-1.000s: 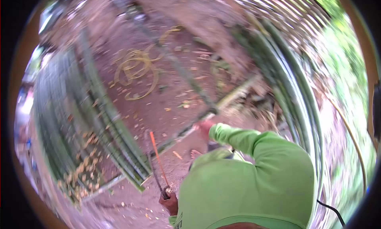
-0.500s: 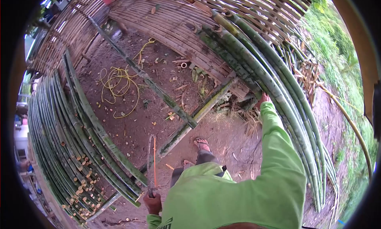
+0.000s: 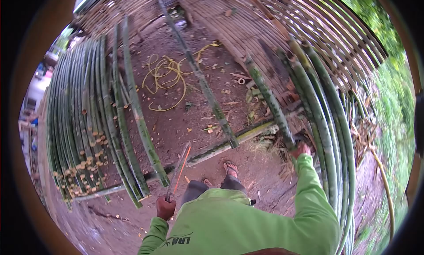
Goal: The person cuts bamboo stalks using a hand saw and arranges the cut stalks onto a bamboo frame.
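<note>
My left hand (image 3: 165, 208) is closed round the handle of a bow saw (image 3: 180, 171), which points up and away with a dark curved frame and a thin orange strip. At the right, my right hand (image 3: 301, 149) grips the near end of a short green bamboo pole (image 3: 267, 90). That pole slants away from me, its far end over the slatted platform. It crosses above a bamboo crosspiece (image 3: 207, 153) lying on the ground. Another long bamboo pole (image 3: 201, 78) rests with its near end on the crosspiece, between my hands.
Several long bamboo poles (image 3: 331, 118) lie just right of my right hand. A large row of cut poles (image 3: 79, 109) fills the left side. Yellow rope (image 3: 165, 74) lies coiled on the dirt. A slatted bamboo platform (image 3: 221, 23) stands ahead, with husks and scraps (image 3: 362, 131) at the right.
My right hand has drawn one bamboo pole leftward, apart from the right-hand bundle. The saw in my left hand has tilted rightward. The head view has shifted too.
</note>
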### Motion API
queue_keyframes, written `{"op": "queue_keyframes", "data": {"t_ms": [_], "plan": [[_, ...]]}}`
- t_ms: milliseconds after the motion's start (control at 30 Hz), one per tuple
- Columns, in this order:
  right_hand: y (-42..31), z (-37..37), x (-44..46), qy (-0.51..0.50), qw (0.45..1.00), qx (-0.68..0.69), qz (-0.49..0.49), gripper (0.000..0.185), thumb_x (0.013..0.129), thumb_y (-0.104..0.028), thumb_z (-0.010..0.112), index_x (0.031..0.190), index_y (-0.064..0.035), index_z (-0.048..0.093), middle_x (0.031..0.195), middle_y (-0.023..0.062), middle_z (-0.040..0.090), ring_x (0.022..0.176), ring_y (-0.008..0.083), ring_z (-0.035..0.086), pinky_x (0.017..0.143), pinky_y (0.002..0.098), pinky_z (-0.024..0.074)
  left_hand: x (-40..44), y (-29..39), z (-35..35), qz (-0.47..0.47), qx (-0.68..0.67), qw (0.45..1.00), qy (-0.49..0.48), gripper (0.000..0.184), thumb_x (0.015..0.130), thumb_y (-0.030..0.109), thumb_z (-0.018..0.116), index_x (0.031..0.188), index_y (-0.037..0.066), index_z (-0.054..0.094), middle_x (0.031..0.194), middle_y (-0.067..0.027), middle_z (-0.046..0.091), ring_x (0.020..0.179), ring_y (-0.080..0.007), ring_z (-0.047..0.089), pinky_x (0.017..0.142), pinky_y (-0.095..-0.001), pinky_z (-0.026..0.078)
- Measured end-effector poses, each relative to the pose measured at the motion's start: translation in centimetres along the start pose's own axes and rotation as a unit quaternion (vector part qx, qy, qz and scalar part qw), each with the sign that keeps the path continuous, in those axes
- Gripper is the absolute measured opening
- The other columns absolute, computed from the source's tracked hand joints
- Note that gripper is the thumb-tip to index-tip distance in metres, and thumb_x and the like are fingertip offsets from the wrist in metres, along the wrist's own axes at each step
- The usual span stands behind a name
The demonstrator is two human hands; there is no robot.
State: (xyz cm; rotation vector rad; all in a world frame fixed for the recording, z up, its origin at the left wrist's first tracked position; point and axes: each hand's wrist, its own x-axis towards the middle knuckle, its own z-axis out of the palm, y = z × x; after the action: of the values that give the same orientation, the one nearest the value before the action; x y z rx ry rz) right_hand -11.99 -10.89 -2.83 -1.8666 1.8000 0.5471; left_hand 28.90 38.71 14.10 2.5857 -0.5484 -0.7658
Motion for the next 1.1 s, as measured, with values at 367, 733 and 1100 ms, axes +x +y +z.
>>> {"op": "queue_keyframes", "data": {"t_ms": [367,733,1100], "plan": [[-7.3,11.9,-9.2,-0.062,0.994,0.054,-0.075,0.061,0.050,-0.035,0.088,0.098,-0.0046,0.068,0.095,0.0174,0.069,0.088,0.0301,0.067,0.081,0.0387,0.0540,-2.1,-3.9,-0.4,-0.012,-0.023,1.000,0.017,0.020,0.069,0.015,0.065,0.062,0.002,0.052,0.052,-0.0111,0.050,0.048,-0.0214,0.049,0.049,-0.0370,0.042],[-16.3,3.3,-11.4,-0.083,0.991,-0.025,-0.106,0.066,0.048,-0.042,0.085,0.097,-0.0012,0.068,0.098,0.0193,0.068,0.095,0.0306,0.066,0.088,0.0378,0.0513,-4.1,-3.0,2.9,-0.093,-0.152,0.983,0.051,0.021,0.069,0.011,0.067,0.059,0.003,0.050,0.049,-0.0068,0.049,0.045,-0.0140,0.044,0.046,-0.0336,0.040],[-47.6,-12.0,0.7,0.205,0.886,0.242,-0.338,0.068,0.069,-0.036,0.076,0.124,-0.0065,0.049,0.110,0.0170,0.064,0.103,0.0360,0.060,0.088,0.0417,0.0490,1.2,2.3,1.9,-0.030,-0.160,0.984,0.074,0.022,0.071,0.012,0.066,0.061,0.003,0.049,0.051,-0.0046,0.048,0.048,-0.0127,0.045,0.047,-0.0327,0.040]]}}
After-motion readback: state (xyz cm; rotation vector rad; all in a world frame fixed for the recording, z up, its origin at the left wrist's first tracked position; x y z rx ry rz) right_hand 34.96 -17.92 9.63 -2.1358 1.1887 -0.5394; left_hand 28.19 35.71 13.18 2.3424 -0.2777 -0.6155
